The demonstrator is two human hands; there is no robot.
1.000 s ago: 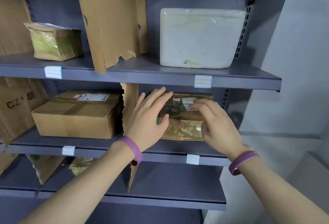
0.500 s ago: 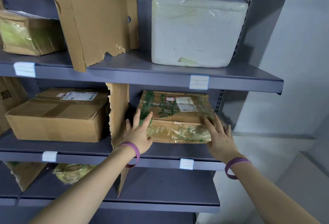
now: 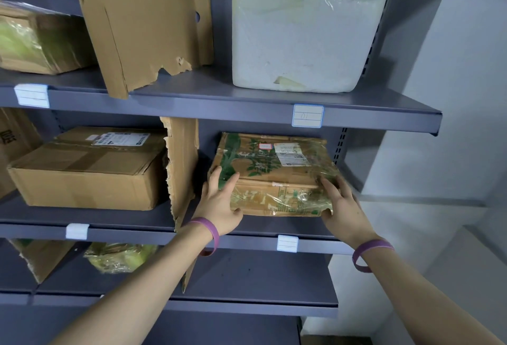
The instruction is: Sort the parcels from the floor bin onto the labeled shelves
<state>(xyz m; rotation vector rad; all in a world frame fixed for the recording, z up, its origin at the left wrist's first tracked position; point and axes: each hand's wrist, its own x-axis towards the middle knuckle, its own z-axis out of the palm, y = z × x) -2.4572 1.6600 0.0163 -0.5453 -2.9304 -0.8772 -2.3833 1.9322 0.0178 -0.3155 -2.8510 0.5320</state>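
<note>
A brown parcel with green leaf print and clear wrap point(image 3: 274, 177) lies on the middle shelf point(image 3: 123, 230), right of a torn cardboard divider point(image 3: 182, 169). My left hand point(image 3: 219, 202) holds its front left corner, fingers on top and thumb under the front edge. My right hand point(image 3: 341, 204) holds the front right corner the same way. A white shipping label sits on the parcel's top. The shelf edge below carries a small white label point(image 3: 287, 243).
A plain cardboard box point(image 3: 87, 169) fills the middle shelf's left bay. The upper shelf holds a white foam box point(image 3: 304, 34), a tall cardboard divider point(image 3: 145, 20) and a wrapped parcel point(image 3: 38, 40). A wrapped parcel point(image 3: 120, 258) lies on the lower shelf. A grey wall stands at right.
Both hands slid from the parcel's top down to its front corners, and the view moved closer to the shelf. The parcel stays in the same bay.
</note>
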